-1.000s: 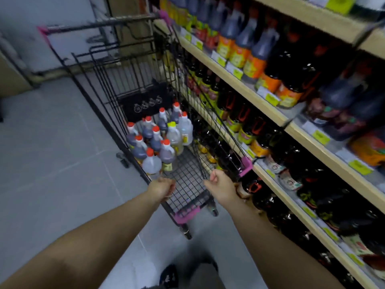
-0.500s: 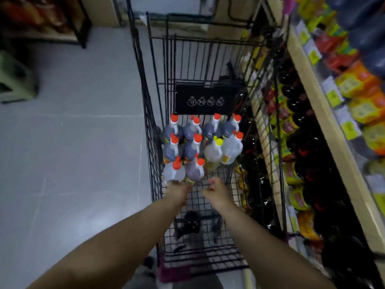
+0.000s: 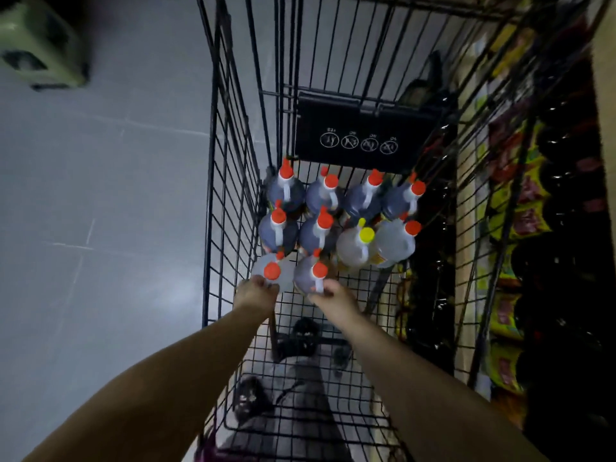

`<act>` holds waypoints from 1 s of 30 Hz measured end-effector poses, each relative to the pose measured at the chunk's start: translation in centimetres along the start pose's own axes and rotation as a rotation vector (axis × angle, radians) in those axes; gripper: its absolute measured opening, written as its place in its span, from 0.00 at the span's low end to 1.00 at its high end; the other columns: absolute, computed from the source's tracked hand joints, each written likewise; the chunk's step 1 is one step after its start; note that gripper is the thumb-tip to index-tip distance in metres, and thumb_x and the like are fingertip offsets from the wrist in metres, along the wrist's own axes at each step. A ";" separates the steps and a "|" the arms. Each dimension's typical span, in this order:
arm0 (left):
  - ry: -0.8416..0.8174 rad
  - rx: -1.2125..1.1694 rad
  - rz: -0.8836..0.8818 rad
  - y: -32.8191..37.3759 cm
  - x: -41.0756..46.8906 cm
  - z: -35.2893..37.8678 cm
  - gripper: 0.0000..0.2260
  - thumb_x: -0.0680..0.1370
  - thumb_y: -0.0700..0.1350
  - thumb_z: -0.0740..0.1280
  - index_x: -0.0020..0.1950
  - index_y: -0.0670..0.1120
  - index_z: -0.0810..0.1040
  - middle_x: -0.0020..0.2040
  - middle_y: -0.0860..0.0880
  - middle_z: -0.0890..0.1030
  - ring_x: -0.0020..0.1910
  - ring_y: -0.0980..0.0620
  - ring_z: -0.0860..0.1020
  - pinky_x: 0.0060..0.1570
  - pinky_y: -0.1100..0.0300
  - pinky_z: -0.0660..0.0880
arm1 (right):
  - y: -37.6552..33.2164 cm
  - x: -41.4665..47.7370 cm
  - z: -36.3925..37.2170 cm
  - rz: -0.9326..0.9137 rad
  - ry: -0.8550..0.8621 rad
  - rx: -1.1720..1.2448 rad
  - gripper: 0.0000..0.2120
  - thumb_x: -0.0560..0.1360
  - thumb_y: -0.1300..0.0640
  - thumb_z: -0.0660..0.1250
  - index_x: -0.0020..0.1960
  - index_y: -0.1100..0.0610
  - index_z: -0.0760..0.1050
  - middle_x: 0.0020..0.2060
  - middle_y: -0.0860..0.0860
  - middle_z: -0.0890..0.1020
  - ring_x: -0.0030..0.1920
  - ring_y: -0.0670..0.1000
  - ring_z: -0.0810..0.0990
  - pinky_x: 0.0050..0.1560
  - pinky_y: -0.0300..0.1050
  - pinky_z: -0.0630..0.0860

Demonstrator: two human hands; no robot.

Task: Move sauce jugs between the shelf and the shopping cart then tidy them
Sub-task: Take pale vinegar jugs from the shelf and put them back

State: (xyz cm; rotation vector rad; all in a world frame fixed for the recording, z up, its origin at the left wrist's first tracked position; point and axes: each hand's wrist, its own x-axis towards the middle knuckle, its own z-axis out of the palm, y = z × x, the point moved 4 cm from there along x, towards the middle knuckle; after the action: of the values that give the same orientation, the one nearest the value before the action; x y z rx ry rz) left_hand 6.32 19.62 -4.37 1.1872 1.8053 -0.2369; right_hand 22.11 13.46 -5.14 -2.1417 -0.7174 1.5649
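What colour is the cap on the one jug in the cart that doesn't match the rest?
Yellow cap; the others are red-orange. Head view shows it best.

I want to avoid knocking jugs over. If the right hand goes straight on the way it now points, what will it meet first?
The right hand points up-frame into the cart and already seems to touch the dark red-capped jug nearest it. Going on, it would likely push that jug against the dark jug behind; depth is unclear.

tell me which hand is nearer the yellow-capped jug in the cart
Right. The right hand is at the dark jug just left of the yellow-capped jug; the left hand is farther left, at the pale jug.
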 end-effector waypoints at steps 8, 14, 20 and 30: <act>-0.075 0.179 0.159 1.9 -2.6 -1.6 0.15 0.78 0.49 0.62 0.58 0.43 0.77 0.53 0.42 0.79 0.48 0.45 0.75 0.45 0.60 0.69 | 0.2 -3.3 -0.7 0.064 0.043 0.130 0.09 0.70 0.66 0.69 0.36 0.55 0.73 0.36 0.52 0.77 0.38 0.49 0.75 0.36 0.37 0.69; -0.202 0.287 0.389 3.0 -6.0 -2.6 0.10 0.76 0.50 0.64 0.42 0.44 0.77 0.38 0.47 0.77 0.41 0.47 0.75 0.37 0.61 0.68 | 0.4 -8.8 -1.3 0.080 0.190 0.309 0.07 0.73 0.69 0.65 0.44 0.58 0.72 0.31 0.50 0.75 0.32 0.48 0.74 0.25 0.28 0.71; -0.270 0.377 0.747 5.0 -10.9 -4.4 0.19 0.75 0.49 0.66 0.28 0.46 0.62 0.27 0.48 0.65 0.31 0.47 0.67 0.31 0.57 0.59 | 0.2 -16.8 -0.4 0.003 0.523 0.431 0.08 0.69 0.64 0.68 0.33 0.60 0.71 0.28 0.52 0.71 0.29 0.48 0.69 0.28 0.34 0.66; -0.443 0.377 1.101 3.4 -25.1 -8.7 0.18 0.71 0.44 0.66 0.23 0.45 0.64 0.24 0.48 0.64 0.31 0.46 0.66 0.34 0.56 0.60 | 1.9 -32.9 4.9 0.020 1.149 0.694 0.13 0.75 0.61 0.63 0.36 0.59 0.61 0.30 0.53 0.65 0.31 0.49 0.64 0.32 0.42 0.58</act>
State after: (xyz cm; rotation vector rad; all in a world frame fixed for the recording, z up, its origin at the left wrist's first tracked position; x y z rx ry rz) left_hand 6.43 10.95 20.92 2.0213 0.5685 -0.1657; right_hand 9.68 -8.02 17.05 -1.9945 0.2153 0.2739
